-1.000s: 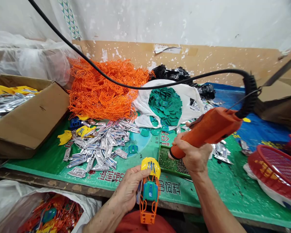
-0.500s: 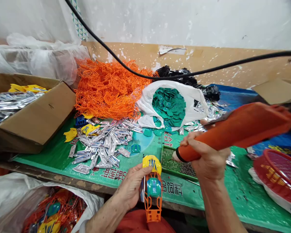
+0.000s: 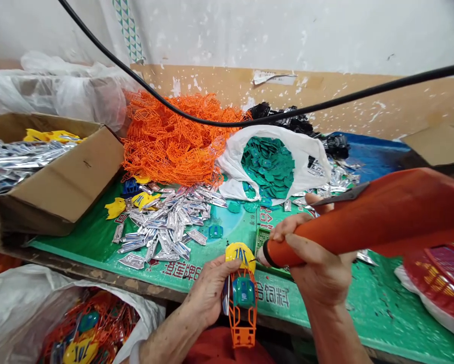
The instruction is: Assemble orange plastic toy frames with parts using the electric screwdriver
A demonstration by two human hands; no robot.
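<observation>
My left hand (image 3: 208,283) grips a plastic toy car body (image 3: 243,293) with a yellow nose, a green middle piece and an orange frame, held upright over the table's front edge. A silver strip shows along its left side. My right hand (image 3: 321,258) is wrapped round a power screwdriver (image 3: 348,217) sheathed in orange-red cloth. The screwdriver's tip points left at the yellow nose; whether it touches cannot be made out. Partly hidden behind the screwdriver, a green tray (image 3: 262,237) lies on the table.
Silver strips (image 3: 162,222) and an orange frame heap (image 3: 174,141) lie to the left. Green pieces (image 3: 268,164) fill a white bag (image 3: 310,146). A cardboard box (image 3: 67,177) stands left, a sack (image 3: 14,303) below, a red basket (image 3: 439,278) right. A black cable (image 3: 227,123) hangs across.
My right hand has brought the screwdriver from over the green tray left and down to the car body's yellow nose. My left hand keeps its hold. The view has shifted slightly.
</observation>
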